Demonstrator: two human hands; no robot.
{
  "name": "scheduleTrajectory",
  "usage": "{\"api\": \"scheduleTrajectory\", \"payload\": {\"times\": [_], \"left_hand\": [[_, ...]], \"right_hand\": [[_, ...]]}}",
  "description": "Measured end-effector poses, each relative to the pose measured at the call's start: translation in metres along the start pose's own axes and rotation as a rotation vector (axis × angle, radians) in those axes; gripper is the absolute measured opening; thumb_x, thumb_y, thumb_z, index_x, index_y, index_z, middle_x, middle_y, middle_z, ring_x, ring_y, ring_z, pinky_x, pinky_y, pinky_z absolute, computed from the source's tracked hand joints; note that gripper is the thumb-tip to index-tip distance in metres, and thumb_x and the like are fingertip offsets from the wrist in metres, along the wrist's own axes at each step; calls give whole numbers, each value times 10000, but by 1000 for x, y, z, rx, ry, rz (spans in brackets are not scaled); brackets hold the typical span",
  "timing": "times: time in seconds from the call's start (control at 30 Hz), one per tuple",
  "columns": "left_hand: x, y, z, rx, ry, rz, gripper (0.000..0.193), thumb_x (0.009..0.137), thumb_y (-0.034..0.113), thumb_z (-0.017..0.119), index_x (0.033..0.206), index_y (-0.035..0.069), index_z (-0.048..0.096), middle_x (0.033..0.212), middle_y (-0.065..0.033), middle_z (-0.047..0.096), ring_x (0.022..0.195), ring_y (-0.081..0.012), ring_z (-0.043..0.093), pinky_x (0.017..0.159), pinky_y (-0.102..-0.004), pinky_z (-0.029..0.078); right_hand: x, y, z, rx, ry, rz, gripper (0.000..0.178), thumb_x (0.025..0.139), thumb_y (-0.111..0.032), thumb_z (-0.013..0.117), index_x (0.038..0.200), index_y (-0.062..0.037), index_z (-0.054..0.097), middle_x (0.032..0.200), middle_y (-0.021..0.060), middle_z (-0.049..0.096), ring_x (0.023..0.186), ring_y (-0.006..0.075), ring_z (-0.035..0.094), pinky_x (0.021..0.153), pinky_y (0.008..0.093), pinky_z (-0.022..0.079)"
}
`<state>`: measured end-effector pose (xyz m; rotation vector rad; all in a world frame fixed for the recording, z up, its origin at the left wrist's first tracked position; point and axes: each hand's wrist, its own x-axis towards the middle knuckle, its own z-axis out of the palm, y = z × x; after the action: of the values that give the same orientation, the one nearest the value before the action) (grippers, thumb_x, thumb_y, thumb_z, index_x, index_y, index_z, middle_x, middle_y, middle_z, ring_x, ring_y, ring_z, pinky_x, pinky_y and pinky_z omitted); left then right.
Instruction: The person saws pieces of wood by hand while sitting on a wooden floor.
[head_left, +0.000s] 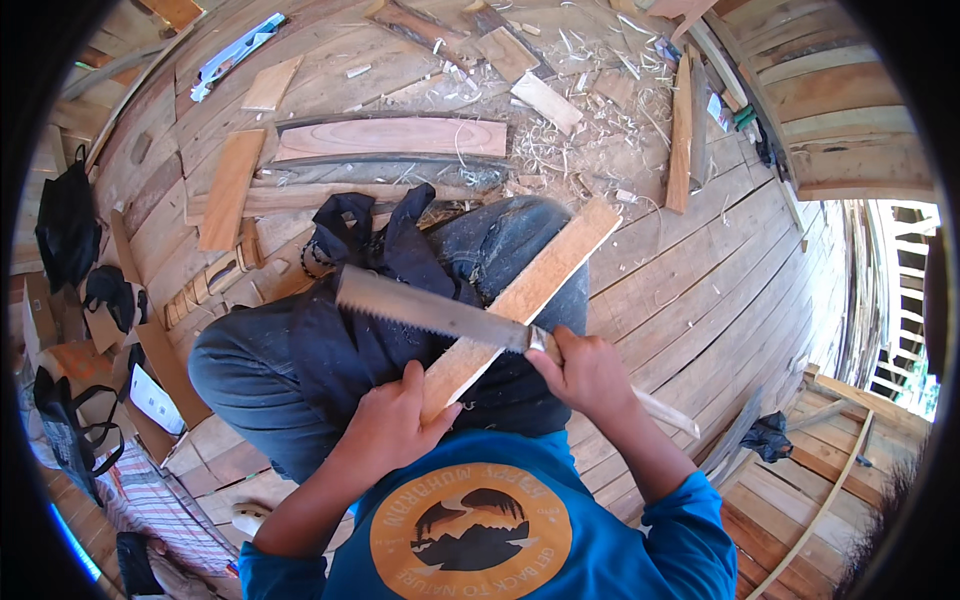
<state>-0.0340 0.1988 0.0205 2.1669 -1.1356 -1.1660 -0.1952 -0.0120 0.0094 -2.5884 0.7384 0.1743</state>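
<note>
My left hand point(391, 418) grips the near end of a narrow light-brown wooden board point(553, 262). The board slants up and to the right across my lap, its far end past my right knee. In my right hand point(590, 373) is a handsaw point(425, 312), its fingers closed round the handle near the metal collar. The saw's toothed blade points left and crosses over the board. Whether the teeth touch the wood I cannot tell. A pale handle end point(668, 412) sticks out below my right wrist. A dark cloth point(340, 345) lies over my legs.
Ahead on the plank floor point(690, 270) lie a wide reddish board point(392, 139), a shorter board point(232, 190) and scattered wood shavings point(560, 150). An upright-looking plank point(680, 140) is at the right. Black bags point(68, 215) and cardboard point(165, 375) sit at the left.
</note>
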Motion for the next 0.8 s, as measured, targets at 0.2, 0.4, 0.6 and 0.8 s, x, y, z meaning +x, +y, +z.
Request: {"api": "scheduleTrajectory", "payload": {"times": [0.2,0.4,0.6,0.8], "left_hand": [[3,7,-1,-29,-57,-65,590,845,332,662,1129,-128,426,798,-318,614,774,-471,629,663,-483,510],[-1,9,-5,-102,-72,-59,588,855,338,648,1125,-135,428,806,-327,614,783,-475,629,678,-486,511],[5,11,4,-86,-74,-56,587,868,362,626,1120,-133,437,799,-330,619,761,-478,633,671,-491,524],[3,7,2,-192,-52,-55,573,863,313,647,1150,-125,414,852,-343,606,837,-484,619,698,-489,499]], "right_hand": [[16,41,-17,-44,95,75,487,866,-484,603,682,-37,537,561,181,576,552,385,610,505,465,487],[5,15,-16,-68,7,14,511,882,-537,553,760,-41,562,546,165,575,536,368,619,489,464,488],[18,39,-22,-60,85,68,499,882,-519,561,710,-51,562,531,156,566,512,366,605,470,451,480],[-1,18,-15,-111,-46,-76,504,869,-542,567,726,-59,541,538,148,566,526,358,609,463,435,479]]}}
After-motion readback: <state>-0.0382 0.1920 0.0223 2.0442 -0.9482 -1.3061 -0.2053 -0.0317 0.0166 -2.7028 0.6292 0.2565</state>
